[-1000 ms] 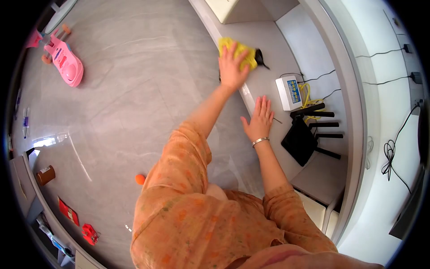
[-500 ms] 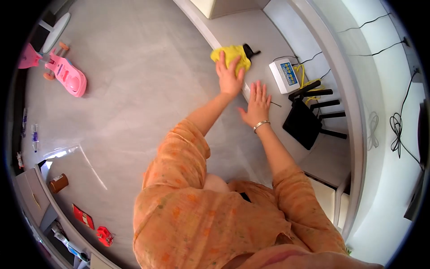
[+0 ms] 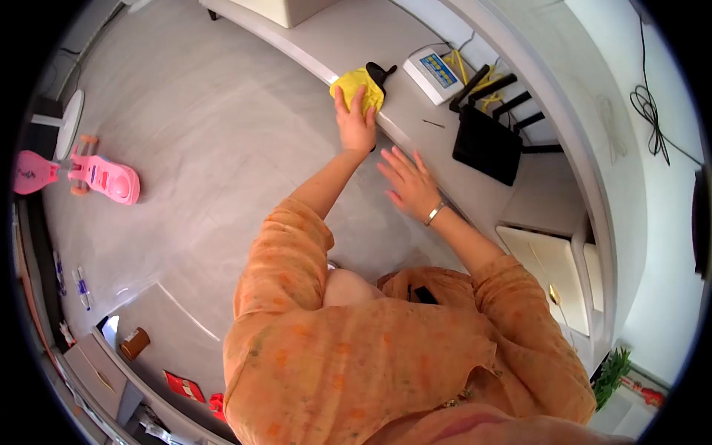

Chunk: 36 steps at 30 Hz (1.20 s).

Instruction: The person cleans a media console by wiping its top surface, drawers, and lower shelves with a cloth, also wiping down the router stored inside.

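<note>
A crumpled yellow cloth (image 3: 353, 87) lies over the front edge of the long grey cabinet top (image 3: 297, 46). My left hand (image 3: 357, 126) is on it, fingers bent over its near side. A black piece with a short loop (image 3: 378, 73) sticks out at the cloth's far side; whether it belongs to the cloth I cannot tell. My right hand (image 3: 410, 184), with a bracelet at the wrist, holds nothing. Its fingers are apart, just in front of the cabinet edge. A small thin dark stick (image 3: 433, 123) rests on the cabinet top nearby.
A white box with a blue label (image 3: 436, 74) and a black router (image 3: 486, 144) with several antennas stand on the cabinet, yellow cable behind. A pink scooter (image 3: 111, 182) is on the floor at left. A brown canister (image 3: 135, 343) and red packet (image 3: 183, 386) lie lower left.
My right hand has come off the cabinet top and moved back past its edge, fingers more spread. My left hand stays on the yellow cloth. The view has turned and shifted.
</note>
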{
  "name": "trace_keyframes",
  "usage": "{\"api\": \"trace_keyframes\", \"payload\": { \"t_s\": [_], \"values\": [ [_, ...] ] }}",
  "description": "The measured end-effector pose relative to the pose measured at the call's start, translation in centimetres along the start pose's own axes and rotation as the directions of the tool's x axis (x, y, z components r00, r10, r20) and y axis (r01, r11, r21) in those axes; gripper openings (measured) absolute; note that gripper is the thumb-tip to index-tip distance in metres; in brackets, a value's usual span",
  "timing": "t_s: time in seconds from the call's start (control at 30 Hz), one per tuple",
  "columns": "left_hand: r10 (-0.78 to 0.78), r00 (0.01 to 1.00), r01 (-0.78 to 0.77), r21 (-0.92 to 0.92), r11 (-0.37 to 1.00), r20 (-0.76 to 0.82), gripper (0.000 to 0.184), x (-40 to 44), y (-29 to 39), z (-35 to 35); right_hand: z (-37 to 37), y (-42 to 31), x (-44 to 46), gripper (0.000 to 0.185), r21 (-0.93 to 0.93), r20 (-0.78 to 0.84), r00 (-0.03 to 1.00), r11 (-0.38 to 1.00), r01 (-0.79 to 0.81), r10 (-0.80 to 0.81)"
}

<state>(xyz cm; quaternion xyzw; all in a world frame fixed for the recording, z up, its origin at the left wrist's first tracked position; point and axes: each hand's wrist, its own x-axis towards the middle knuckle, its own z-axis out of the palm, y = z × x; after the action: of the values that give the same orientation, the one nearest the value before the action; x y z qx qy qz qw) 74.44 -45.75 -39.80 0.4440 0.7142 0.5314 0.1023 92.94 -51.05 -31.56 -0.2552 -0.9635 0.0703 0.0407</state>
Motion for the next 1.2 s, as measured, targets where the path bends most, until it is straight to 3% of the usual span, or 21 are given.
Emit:
{"api": "trace_keyframes", "payload": {
  "t_s": [0.1, 0.17, 0.3, 0.37, 0.43, 0.57, 0.63, 0.7, 0.77, 0.8, 0.87, 1.0, 1.07, 1.1, 1.17, 1.2],
  "values": [
    [0.041, 0.999, -0.041, -0.07, 0.997, 0.007, 0.054, -1.2, 0.4, -0.8, 0.1, -0.4, -1.8, 0.067, 0.068, -0.006, 0.999, 0.996, -0.052, 0.053],
    [-0.12, 0.983, 0.141, -0.154, 0.978, 0.136, 0.055, -2.5, 0.7, -1.2, -0.2, 0.4, -2.4, 0.063, 0.103, -0.091, 0.956, 0.958, -0.268, 0.277],
    [-0.049, 0.973, 0.079, -0.125, 0.989, 0.226, 0.053, -5.3, 1.8, -0.1, -0.3, 1.8, -3.1, 0.06, 0.225, -0.266, 0.898, 0.928, -0.296, 0.351],
    [-0.015, 0.982, 0.043, -0.149, 0.988, 0.188, 0.051, -6.8, 2.3, 0.8, -0.9, 1.7, -3.2, 0.057, 0.315, -0.326, 0.861, 0.904, -0.29, 0.39],
    [-0.275, 0.808, 0.432, -0.207, 0.878, 0.52, 0.051, -7.7, 3.7, 0.4, -0.9, 1.8, -3.3, 0.056, 0.31, -0.33, 0.858, 0.903, -0.297, 0.395],
    [-0.225, 0.737, 0.496, -0.284, 0.821, 0.637, 0.048, -10.5, 4.0, 1.6, -0.3, 1.9, -3.2, 0.049, 0.317, -0.376, 0.838, 0.905, -0.283, 0.394],
    [-0.324, 0.607, 0.707, -0.307, 0.637, 0.726, 0.045, -11.5, 4.9, 1.9, -0.5, 1.8, -3.2, 0.045, 0.348, -0.372, 0.841, 0.899, -0.267, 0.393],
    [-0.326, 0.581, 0.746, -0.328, 0.579, 0.746, 0.042, -11.8, 5.9, 1.2, -0.9, 1.7, -3.5, 0.042, 0.374, -0.369, 0.835, 0.888, -0.269, 0.408],
    [-0.136, 0.624, 0.522, -0.281, 0.805, 0.769, 0.046, -11.2, 7.7, -0.6, -1.3, 2.0, -3.6, 0.035, 0.351, -0.425, 0.823, 0.907, -0.234, 0.377],
    [-0.133, 0.616, 0.524, -0.278, 0.805, 0.776, 0.046, -11.2, 8.3, -1.1, -1.4, 2.2, -3.6, 0.035, 0.352, -0.423, 0.819, 0.903, -0.244, 0.387],
    [0.082, 0.584, 0.189, -0.234, 0.954, 0.808, 0.047, -10.9, 9.0, -1.9, -1.3, 2.9, -3.5, 0.032, 0.401, -0.417, 0.79, 0.871, -0.283, 0.449],
    [0.142, 0.531, 0.081, -0.217, 0.973, 0.835, 0.046, -9.8, 9.1, -2.8, -0.9, 4.9, -1.4, 0.031, 0.4, -0.385, 0.785, 0.855, -0.332, 0.485],
    [0.145, 0.532, -0.044, -0.144, 0.989, 0.834, 0.042, -9.1, 8.8, -2.8, -0.2, 6.4, 0.5, 0.035, 0.319, -0.187, 0.833, 0.835, -0.449, 0.52],
    [0.142, 0.53, -0.045, -0.14, 0.989, 0.836, 0.042, -9.0, 8.7, -2.8, 0.1, 6.8, 1.5, 0.035, 0.323, -0.187, 0.833, 0.833, -0.448, 0.521],
    [0.194, 0.601, -0.105, -0.164, 0.981, 0.775, 0.039, -8.9, 8.5, -2.9, 0.7, 7.4, 3.3, 0.037, 0.104, -0.226, 0.828, 0.858, -0.503, 0.513],
    [0.192, 0.601, -0.105, -0.161, 0.981, 0.776, 0.039, -8.9, 8.5, -3.0, 1.6, 8.2, 3.9, 0.037, 0.106, -0.226, 0.828, 0.858, -0.502, 0.513]
  ]
}}
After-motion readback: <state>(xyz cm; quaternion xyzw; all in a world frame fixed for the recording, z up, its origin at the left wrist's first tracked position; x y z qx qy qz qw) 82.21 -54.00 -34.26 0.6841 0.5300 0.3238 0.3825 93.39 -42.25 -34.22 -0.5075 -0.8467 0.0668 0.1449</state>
